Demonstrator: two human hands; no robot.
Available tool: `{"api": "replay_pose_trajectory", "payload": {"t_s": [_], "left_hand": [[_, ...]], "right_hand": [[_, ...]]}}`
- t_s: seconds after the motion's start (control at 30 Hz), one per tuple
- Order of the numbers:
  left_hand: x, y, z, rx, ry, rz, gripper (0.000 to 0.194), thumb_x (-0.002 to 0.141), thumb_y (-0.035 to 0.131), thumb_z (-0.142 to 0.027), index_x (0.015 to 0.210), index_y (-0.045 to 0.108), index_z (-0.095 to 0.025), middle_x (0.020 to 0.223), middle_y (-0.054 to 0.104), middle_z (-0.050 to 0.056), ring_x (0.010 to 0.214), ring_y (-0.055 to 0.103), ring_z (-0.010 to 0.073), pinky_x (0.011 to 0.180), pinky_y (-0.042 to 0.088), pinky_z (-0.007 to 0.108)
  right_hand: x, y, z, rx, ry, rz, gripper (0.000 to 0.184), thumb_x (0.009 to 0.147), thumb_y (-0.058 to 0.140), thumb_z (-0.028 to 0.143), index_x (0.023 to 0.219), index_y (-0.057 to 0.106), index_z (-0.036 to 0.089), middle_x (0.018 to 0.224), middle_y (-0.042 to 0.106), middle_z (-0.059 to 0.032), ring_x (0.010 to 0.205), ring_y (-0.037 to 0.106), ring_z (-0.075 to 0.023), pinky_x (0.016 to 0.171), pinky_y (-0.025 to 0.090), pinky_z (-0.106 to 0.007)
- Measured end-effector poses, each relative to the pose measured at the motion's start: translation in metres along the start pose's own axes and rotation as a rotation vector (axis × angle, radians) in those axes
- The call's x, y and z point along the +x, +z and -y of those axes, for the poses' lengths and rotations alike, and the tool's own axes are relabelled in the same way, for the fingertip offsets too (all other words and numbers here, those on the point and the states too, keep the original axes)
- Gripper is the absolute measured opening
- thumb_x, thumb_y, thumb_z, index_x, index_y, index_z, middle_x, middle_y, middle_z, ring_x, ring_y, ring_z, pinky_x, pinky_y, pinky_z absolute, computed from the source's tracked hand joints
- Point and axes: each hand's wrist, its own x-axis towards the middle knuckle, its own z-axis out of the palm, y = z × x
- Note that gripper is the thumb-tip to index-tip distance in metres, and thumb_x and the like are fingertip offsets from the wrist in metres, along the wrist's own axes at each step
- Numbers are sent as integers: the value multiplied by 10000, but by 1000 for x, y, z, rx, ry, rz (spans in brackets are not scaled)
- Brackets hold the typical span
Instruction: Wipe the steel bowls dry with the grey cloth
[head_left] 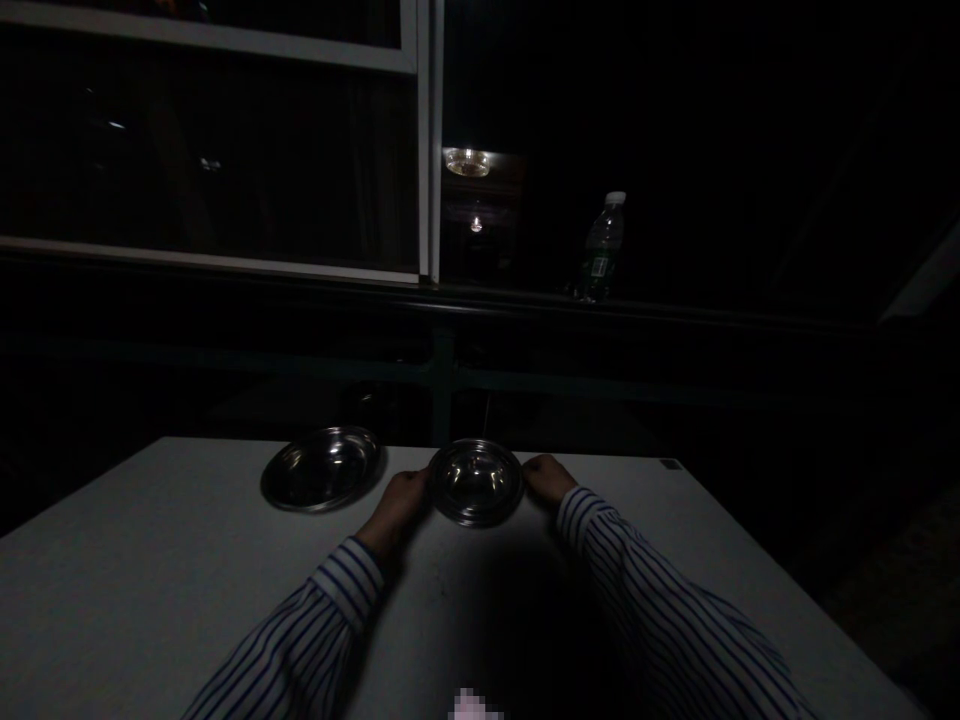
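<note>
A round shiny metal bowl (475,482) with a wide rim is at the far side of the white table, between my two hands. My left hand (401,500) is closed on its left rim, the thumb side toward the bowl. On the opposite side my right hand (550,478) grips the right rim with curled fingers. Whether the bowl rests on the table or is slightly raised, I cannot tell. Left of my left hand lies a larger metal plate (322,468), untouched. Both my sleeves are striped blue and white.
The white table (187,590) ends just beyond the bowl and plate. Behind it runs a dark ledge with a clear plastic bottle (602,250), white-capped, standing on it. A white window frame (427,140) rises at the back. The surroundings are very dark.
</note>
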Motion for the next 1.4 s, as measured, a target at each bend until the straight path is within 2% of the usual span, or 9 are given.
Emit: {"api": "replay_pose_trajectory", "payload": {"t_s": [0.3, 0.47, 0.63, 0.77, 0.9, 1.17, 1.3, 1.4], "left_hand": [[2, 0, 2, 11, 29, -12, 406, 615, 573, -465, 631, 652, -68, 672, 672, 146, 625, 580, 211, 581, 402, 309], [2, -1, 3, -3, 46, -15, 373, 648, 550, -421, 686, 669, -69, 723, 688, 146, 668, 597, 216, 602, 412, 302], [3, -2, 8, -30, 55, -9, 327, 631, 580, -382, 652, 680, -72, 631, 675, 111, 614, 583, 200, 566, 404, 284], [6, -2, 14, -110, 61, -8, 286, 626, 591, -327, 728, 698, -83, 670, 693, 97, 668, 614, 203, 614, 438, 290], [9, 0, 21, -202, 55, -22, 276, 635, 592, -285, 797, 704, -92, 763, 715, 110, 793, 643, 215, 715, 466, 307], [13, 2, 30, -284, 66, -43, 279, 613, 650, -259, 839, 710, -107, 925, 714, 128, 929, 629, 244, 826, 451, 340], [13, 1, 29, -283, 58, -37, 251, 607, 627, -234, 817, 705, -120, 913, 714, 113, 905, 633, 226, 819, 449, 320], [14, 1, 30, -268, 52, -29, 258, 613, 614, -256, 819, 697, -126, 831, 711, 92, 830, 638, 196, 756, 461, 288]], "right_hand": [[-7, 0, 2, -54, -26, -14, 217, 870, 516, 323, 904, 611, 131, 975, 623, -49, 951, 576, -168, 866, 443, -379], [-8, 4, -1, -42, -49, -26, 210, 867, 521, 316, 870, 617, 130, 948, 631, -45, 938, 581, -166, 864, 442, -372], [-8, 5, -4, 5, -54, -35, 228, 866, 519, 335, 867, 618, 129, 923, 636, -40, 913, 587, -160, 849, 444, -363], [-5, 8, -7, 57, -37, -13, 270, 874, 500, 359, 803, 603, 119, 774, 619, -10, 729, 589, -120, 721, 475, -306], [-3, 12, -10, 116, -12, 10, 288, 878, 496, 356, 751, 581, 112, 658, 570, 21, 571, 534, -78, 578, 458, -236], [-2, 14, -12, 239, 22, 20, 253, 886, 488, 333, 804, 581, 112, 639, 545, 33, 500, 485, -54, 488, 420, -192], [-1, 15, -12, 299, 39, 19, 246, 884, 493, 326, 802, 579, 110, 630, 539, 37, 491, 478, -51, 483, 417, -189], [-1, 16, -12, 354, 67, 20, 236, 889, 486, 322, 830, 576, 112, 634, 534, 38, 486, 474, -49, 473, 416, -185]]}}
